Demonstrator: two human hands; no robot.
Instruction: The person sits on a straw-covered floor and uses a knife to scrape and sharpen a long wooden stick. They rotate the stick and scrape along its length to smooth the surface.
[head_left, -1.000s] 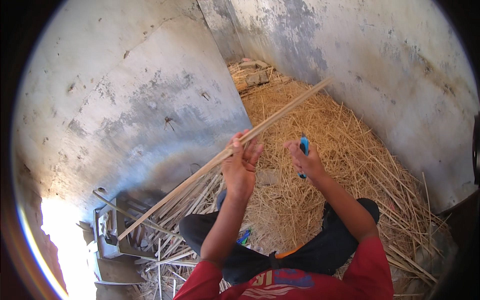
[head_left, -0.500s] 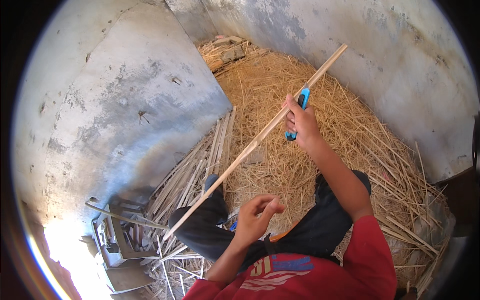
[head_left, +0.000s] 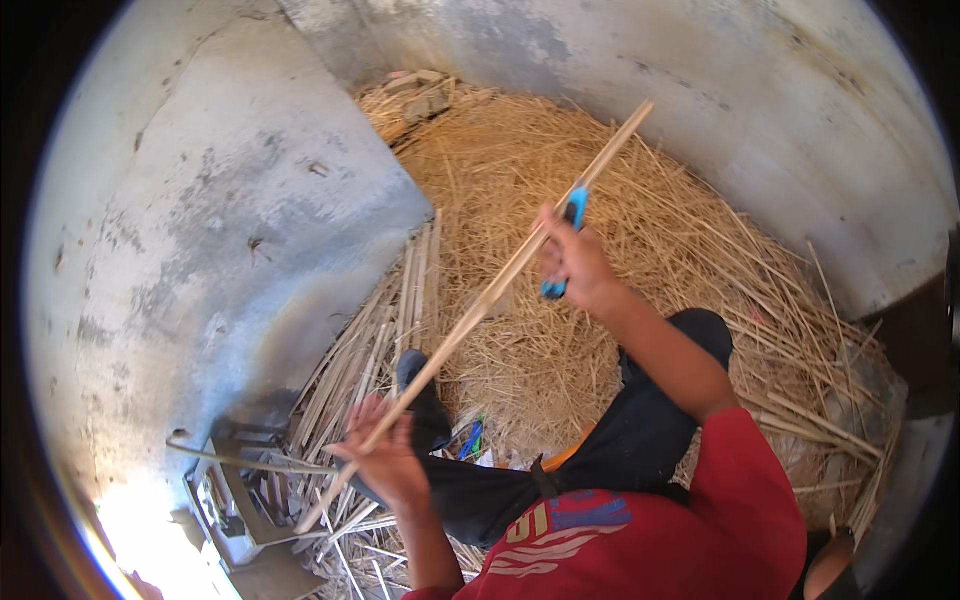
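Observation:
A long pale bamboo strip [head_left: 470, 317] runs slantwise, from the upper right down to the lower left. My right hand [head_left: 580, 262] is closed around a blue-and-black utility knife [head_left: 576, 207] and also steadies the strip, with the knife's upper end against it. Lower down, my left hand [head_left: 388, 458] is slightly blurred; its fingers are spread and the strip lies across the palm, not wrapped by them. My legs [head_left: 665, 400] in dark trousers are bent beneath the strip.
Straw-like shavings [head_left: 520, 150] cover the floor ahead. Split strips [head_left: 375, 330] are heaped at the left, beside a grey metal frame [head_left: 235, 490]. Weathered walls [head_left: 250, 200] enclose the place. A blue-and-green item [head_left: 473, 440] lies near my left leg.
My left hand has moved left from in front of my body to the strip's lower part, its fingers opening. The strip, knife and right hand have shifted slightly left in view.

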